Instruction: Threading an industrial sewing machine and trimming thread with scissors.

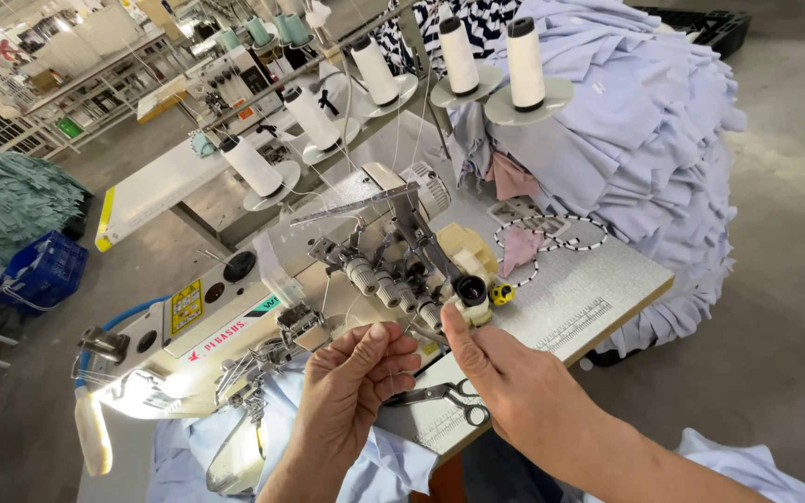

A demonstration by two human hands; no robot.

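I see my left hand (358, 380) held up in front of me with the back facing me, fingers curled in and the thumb pressed to the fingertips in a pinch. My right hand (505, 377) comes in from the lower right, thumb sticking up, fingers bent. Both hands are close together but not touching.

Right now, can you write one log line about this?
left hand: pinching thread | right hand: pinching thread | sewing machine: in front | scissors: on table
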